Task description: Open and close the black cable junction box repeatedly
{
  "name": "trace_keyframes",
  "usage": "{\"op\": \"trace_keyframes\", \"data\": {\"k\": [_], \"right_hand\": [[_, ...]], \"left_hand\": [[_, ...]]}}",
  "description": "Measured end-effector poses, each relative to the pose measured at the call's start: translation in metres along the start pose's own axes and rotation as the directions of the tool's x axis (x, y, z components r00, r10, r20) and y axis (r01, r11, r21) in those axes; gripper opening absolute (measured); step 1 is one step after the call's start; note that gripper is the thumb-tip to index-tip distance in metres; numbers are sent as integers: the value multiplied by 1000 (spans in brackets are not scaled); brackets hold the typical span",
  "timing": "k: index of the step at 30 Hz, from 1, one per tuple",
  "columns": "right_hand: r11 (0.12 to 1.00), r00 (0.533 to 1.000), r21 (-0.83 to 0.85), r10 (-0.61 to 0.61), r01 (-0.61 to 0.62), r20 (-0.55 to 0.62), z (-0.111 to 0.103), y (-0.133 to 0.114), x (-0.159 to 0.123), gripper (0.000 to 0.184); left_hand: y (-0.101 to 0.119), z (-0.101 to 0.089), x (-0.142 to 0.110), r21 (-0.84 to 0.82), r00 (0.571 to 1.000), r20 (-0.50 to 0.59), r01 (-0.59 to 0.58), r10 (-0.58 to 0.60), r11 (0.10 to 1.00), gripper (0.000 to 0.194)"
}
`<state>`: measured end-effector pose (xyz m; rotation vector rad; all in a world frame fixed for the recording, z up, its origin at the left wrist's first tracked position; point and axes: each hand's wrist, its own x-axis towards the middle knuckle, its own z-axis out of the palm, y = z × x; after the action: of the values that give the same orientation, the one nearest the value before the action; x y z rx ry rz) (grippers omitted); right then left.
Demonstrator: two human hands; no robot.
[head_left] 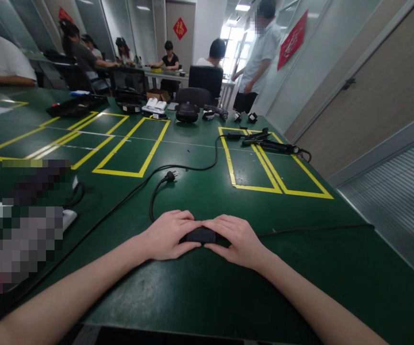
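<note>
A black power adapter (201, 235) lies on the green table near its front edge. My left hand (169, 235) grips its left end, with thumb in front and fingers behind. Around the right end, my right hand (233, 239) closes the same way, and the two hands' fingertips meet over the far side. A short black cord with a plug (170, 176) curves out beyond my left hand and rests on the table. From behind my right hand a thin black cable (314, 228) runs to the table's right edge. The adapter's ends are hidden under my fingers.
Another black cable (120, 201) crosses the table diagonally on my left. Yellow tape rectangles (144, 170) mark the green surface (192, 297). A black hair-iron-like tool (274, 143) lies at the far right; a black tray (77, 105) is far left. Several people sit or stand beyond.
</note>
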<state>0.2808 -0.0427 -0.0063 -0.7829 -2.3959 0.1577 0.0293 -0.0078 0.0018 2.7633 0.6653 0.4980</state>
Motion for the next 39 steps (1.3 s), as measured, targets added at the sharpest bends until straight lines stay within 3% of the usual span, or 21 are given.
{"op": "trace_keyframes", "data": {"k": [15, 20, 23, 30, 35, 39], "right_hand": [[996, 992, 83, -16, 26, -122, 3, -5, 3, 24], [994, 995, 103, 52, -43, -86, 3, -4, 2, 23], [997, 997, 80, 24, -17, -77, 3, -4, 2, 17], [995, 996, 98, 43, -36, -78, 0, -4, 1, 27], [997, 998, 72, 0, 5, -61, 0, -2, 0, 25], [992, 998, 112, 57, -54, -30, 1, -2, -1, 30]], "left_hand": [[0, 7, -2, 23, 997, -80, -19, 21, 1000, 46], [-1, 10, -3, 26, 996, -87, -33, 35, 999, 37], [-2, 12, -3, 31, 993, -108, -47, 51, 998, 41], [-5, 14, -4, 75, 984, -132, -110, 120, 991, 39], [-2, 15, -3, 92, 993, -109, -43, 53, 995, 43], [-1, 15, -2, 102, 993, -90, -61, 70, 993, 40]]}}
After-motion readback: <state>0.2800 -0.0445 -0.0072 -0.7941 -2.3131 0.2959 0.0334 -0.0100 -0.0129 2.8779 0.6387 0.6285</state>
